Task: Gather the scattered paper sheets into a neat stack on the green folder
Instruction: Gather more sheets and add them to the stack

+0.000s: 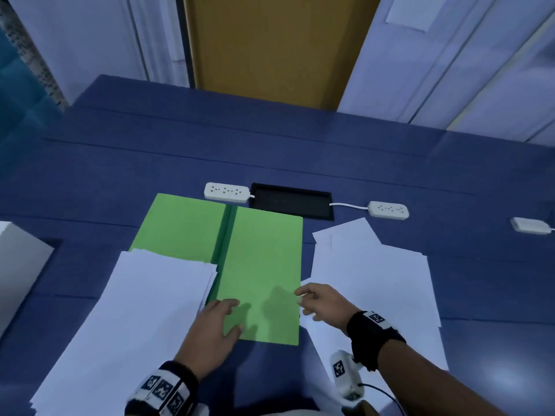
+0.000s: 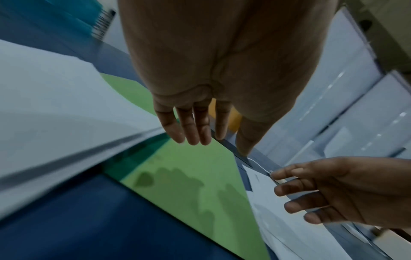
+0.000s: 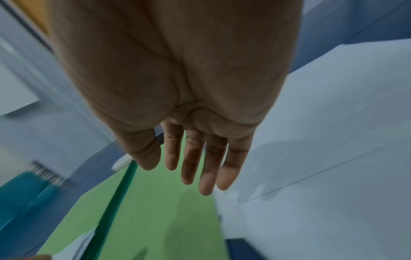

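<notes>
An open green folder (image 1: 261,259) lies flat on the blue table. A fanned pile of white sheets (image 1: 129,325) covers its left half and spills toward me. More white sheets (image 1: 375,283) lie scattered to the right of the folder. My left hand (image 1: 223,316) hovers open over the folder's near left part, fingers straight (image 2: 193,126), holding nothing. My right hand (image 1: 309,298) hangs open above the folder's right edge, beside the right-hand sheets; its fingers (image 3: 195,167) are straight and empty. Both hands cast shadows on the green folder (image 2: 182,179).
Two white power strips (image 1: 226,192) (image 1: 389,210) flank a black cable hatch (image 1: 291,201) just behind the folder. A third strip (image 1: 530,225) lies far right. A white box (image 1: 21,265) stands at the left edge. A yellow door and pale cabinets rise behind the table.
</notes>
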A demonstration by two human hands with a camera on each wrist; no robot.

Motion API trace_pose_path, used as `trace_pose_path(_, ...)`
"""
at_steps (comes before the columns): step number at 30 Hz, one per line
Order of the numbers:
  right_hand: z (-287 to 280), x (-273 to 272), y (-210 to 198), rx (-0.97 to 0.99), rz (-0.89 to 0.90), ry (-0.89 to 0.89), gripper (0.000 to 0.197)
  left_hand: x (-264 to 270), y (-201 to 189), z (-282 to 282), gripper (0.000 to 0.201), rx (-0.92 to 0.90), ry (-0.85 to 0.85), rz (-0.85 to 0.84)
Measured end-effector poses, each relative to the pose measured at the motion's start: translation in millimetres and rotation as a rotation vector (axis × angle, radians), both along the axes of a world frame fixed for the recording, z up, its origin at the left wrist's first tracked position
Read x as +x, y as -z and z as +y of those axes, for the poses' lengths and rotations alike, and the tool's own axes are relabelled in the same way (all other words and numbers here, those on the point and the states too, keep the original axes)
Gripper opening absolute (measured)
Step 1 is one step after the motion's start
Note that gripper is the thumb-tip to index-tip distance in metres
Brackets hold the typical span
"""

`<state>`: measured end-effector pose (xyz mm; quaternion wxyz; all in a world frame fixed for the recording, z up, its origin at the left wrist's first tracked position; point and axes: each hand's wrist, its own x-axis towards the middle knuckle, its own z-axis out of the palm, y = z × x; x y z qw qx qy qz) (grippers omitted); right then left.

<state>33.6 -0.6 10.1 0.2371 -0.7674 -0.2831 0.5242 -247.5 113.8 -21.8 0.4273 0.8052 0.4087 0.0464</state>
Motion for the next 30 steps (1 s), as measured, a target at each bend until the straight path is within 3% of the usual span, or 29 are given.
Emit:
trace_pose_path(9, -120, 116, 23, -0.064, -0.008, 0.314, 0.016, 135, -32, -23, 0.051, 0.037, 0.277, 0.112)
trace_pose_path(13, -164, 162, 37, -0.004, -0.100, 0.366, 0.009, 196, -25, -42, 0.060, -0.174, 0.290, 0.258)
trace_pose_path(17, -190, 191, 60, 0.012, -0.051, 0.426, 0.003, 247, -1, -64, 0.082, -0.346, 0.162, 0.366)
trace_pose_path(21, -202, 201, 81, 0.078, 0.094, 0.536, 0.009, 296, 15, -82, 0.101, -0.311, -0.161, 0.378)
trace_pose_path(24, -203, 203, 84, 0.093, 0.172, 0.575, 0.011, 322, 23, -91, 0.119, -0.389, -0.377, 0.403)
trace_pose_path(28, -207, 207, 88, 0.113, 0.206, 0.575, 0.008, 342, 29, -106, 0.118, -0.456, -0.448, 0.394)
trace_pose_path(30, -209, 207, 90, 0.120, 0.222, 0.567, 0.008, 349, 35, -110, 0.129, -0.423, -0.467, 0.418)
